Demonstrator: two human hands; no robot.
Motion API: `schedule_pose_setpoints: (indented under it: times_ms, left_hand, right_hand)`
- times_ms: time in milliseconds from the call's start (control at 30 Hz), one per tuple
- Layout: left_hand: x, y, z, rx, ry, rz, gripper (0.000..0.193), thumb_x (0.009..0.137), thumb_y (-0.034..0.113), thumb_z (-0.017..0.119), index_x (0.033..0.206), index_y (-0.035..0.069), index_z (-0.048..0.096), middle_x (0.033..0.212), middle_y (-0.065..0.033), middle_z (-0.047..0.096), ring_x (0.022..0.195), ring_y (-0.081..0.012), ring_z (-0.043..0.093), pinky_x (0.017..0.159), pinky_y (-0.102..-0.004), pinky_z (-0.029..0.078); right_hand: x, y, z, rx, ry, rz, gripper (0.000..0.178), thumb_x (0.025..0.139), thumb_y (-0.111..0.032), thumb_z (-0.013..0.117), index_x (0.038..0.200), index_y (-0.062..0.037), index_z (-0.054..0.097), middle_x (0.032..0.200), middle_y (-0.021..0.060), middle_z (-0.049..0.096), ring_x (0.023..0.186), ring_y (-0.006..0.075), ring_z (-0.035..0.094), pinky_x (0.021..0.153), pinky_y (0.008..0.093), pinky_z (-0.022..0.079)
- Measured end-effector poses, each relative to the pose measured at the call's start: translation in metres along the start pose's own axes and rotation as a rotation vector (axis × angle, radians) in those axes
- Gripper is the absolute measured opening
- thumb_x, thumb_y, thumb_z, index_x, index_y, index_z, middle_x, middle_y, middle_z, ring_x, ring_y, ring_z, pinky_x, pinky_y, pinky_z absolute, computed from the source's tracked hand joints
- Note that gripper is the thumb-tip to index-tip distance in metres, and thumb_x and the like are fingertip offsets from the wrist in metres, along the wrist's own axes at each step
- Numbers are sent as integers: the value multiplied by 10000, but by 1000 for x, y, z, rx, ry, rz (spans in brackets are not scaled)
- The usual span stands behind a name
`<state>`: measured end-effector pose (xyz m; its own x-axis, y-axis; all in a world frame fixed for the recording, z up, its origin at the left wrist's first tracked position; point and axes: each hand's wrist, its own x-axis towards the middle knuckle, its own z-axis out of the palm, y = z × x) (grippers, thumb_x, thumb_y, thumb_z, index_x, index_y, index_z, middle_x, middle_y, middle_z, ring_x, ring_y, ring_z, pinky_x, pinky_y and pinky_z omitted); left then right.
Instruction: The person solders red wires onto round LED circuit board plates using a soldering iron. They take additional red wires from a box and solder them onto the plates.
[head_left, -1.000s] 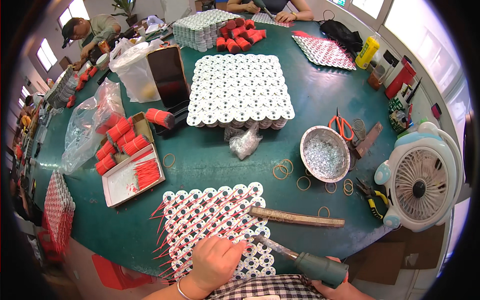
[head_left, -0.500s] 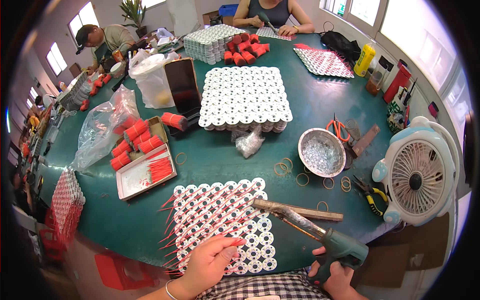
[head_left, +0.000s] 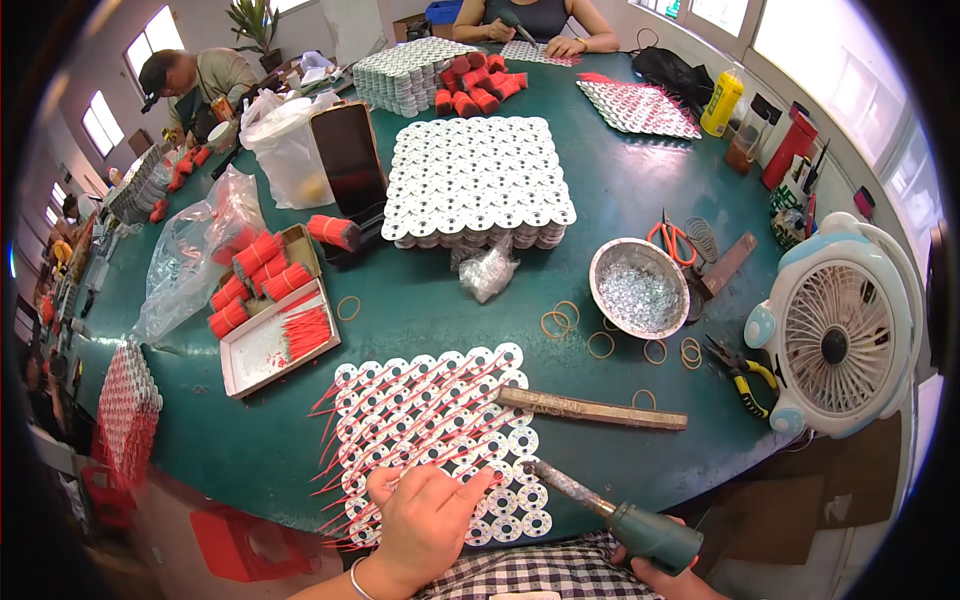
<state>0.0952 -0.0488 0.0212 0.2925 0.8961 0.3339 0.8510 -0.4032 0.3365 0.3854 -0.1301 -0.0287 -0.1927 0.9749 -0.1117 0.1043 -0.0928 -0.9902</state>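
A panel of round white circuit boards (head_left: 518,440) lies before me, with thin red wires (head_left: 415,408) slanting across most of its rows. My left hand (head_left: 425,520) is over the lower part of the panel, fingers closed in a pinch on a red wire (head_left: 493,479) at one of the boards. My right hand (head_left: 660,577) is wrapped round the grip of a green soldering gun (head_left: 652,535), mostly hidden behind its body. The gun's metal barrel points up and left, its tip just off the panel's right edge, close to the pinched wire.
A wooden strip (head_left: 600,409) lies beyond the gun, pliers (head_left: 745,380) and a fan (head_left: 835,335) to the right. Farther off are a metal bowl (head_left: 640,288), a stack of white panels (head_left: 478,180) and a box of red wires (head_left: 285,345). A co-worker (head_left: 540,22) sits opposite.
The soldering gun has swung down and left, its tip moving from the wooden strip to the panel's right edge. My left hand has shifted slightly right, still pinching.
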Motion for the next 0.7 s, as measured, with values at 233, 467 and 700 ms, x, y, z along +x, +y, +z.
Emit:
schedule_pose_setpoints:
  times_ms: [233,467,700]
  left_hand:
    - [-4,-10,8,7,37,44,181,688,127,612,857,175,655,654,64,446,756,-107,495,722,-383,223]
    - [-6,-16,12,-69,23,29,168,676,135,634,840,171,652,652,60,436,718,-108,478,708,-380,223]
    - [-4,-18,12,-92,33,33,162,671,128,637,825,173,649,648,55,430,717,-111,469,716,-372,231]
  right_hand:
    - [12,-3,5,-297,3,-211,410,775,-179,669,1102,3,500,938,108,620,766,190,607,691,307,479]
    - [18,-20,14,-288,-36,-304,607,761,-172,685,1222,22,341,1003,143,600,891,223,600,784,335,470]
    - [20,-22,17,-228,23,-278,513,760,-184,690,1152,33,440,1006,151,599,904,244,594,796,344,462]
